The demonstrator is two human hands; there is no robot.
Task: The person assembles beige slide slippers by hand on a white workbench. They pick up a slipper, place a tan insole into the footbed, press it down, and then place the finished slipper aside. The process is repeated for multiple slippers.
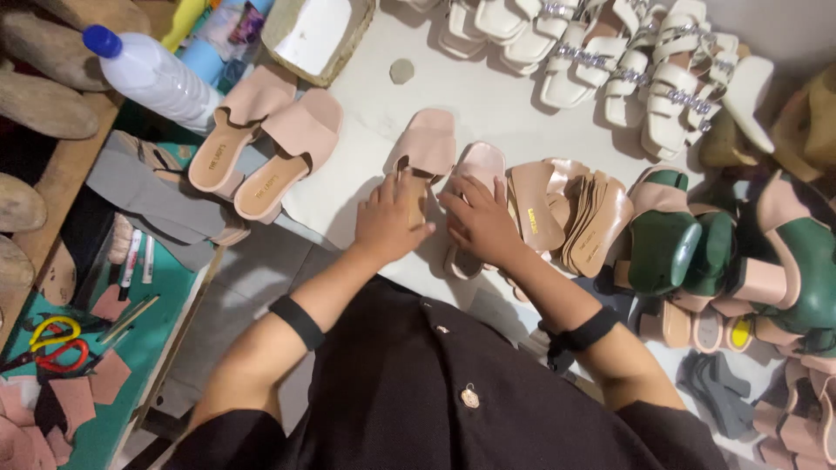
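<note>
Pink slide sandal (pixel 428 146) at twelve o'clock on the white table (pixel 488 104), left hand (pixel 387 218) pressed flat on its heel.
Right hand (pixel 479 222) lies open-fingered on a pale pink insole (pixel 477 170); at three o'clock, the loose fan of tan insoles (pixel 579 218) could slide if nudged.

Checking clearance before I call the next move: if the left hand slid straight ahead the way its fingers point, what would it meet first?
The left hand already rests on the pink sandal; straight ahead it would likely meet that sandal's wide strap, then bare white table.

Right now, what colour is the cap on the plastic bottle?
Blue; the bottle cap shows best in the head view, top left.
</note>
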